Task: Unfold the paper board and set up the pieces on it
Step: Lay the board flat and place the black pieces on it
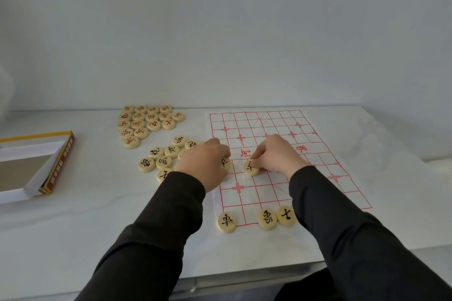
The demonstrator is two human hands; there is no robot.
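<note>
Sixteen red pieces (146,122) cluster left of the paper board (254,193), unfolded flat on the table (97,215). Three near-edge pieces (267,219) are placed and at least seven loose black pieces (163,162) wait. The right hand (276,154) pinches a black piece (251,167) mid-board, and the left hand (205,161) curls onto a second black piece (225,162) — dragging either could rumple the thin sheet, shifting the placed three.

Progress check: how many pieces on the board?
5: three pieces at the board's near edge, one under the left hand, one pinched by the right hand; sleeves may hide more.
</note>
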